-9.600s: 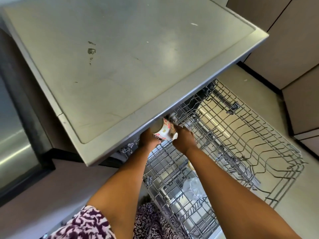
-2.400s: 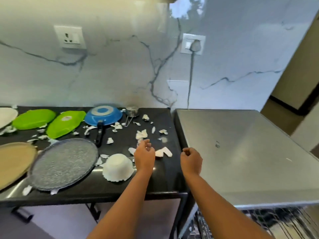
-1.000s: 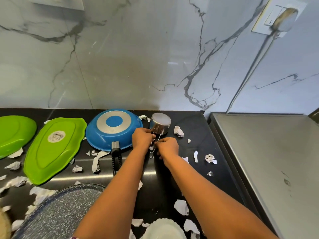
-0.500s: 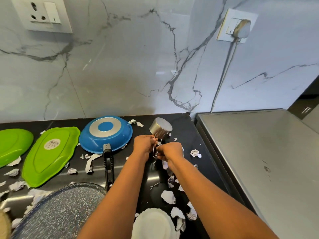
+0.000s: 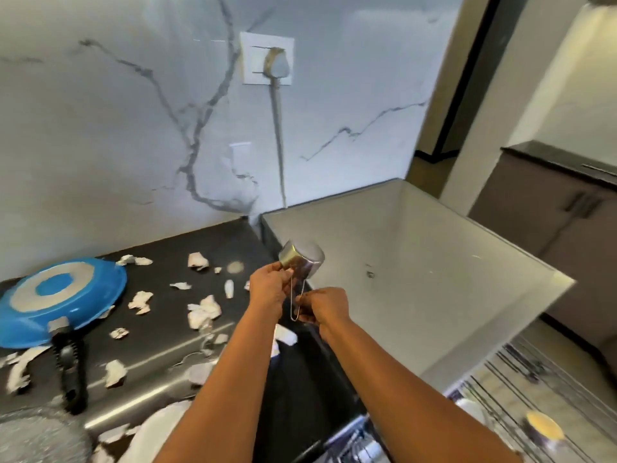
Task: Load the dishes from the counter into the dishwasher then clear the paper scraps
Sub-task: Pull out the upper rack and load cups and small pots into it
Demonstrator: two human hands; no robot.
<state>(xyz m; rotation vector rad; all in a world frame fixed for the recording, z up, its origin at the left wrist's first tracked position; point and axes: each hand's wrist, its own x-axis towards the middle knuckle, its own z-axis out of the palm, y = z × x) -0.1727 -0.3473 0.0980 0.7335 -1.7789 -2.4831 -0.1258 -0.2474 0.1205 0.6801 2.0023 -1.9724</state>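
A small steel cup (image 5: 302, 263) is held above the counter (image 5: 167, 332): its rim is pinched by the left hand (image 5: 268, 290), its wire handle (image 5: 295, 304) by the right hand (image 5: 325, 307).

Two bare arms show, each uncovered from mid-forearm to fingertips. The left hand (image 5: 268, 290), just below and left of the steel cup (image 5: 302, 260), has rounded knuckles and a smooth, slim forearm behind it. The right hand (image 5: 326, 307), below the cup and slightly right, joins a forearm that looks broader nearer the camera; nails are too blurred to tell
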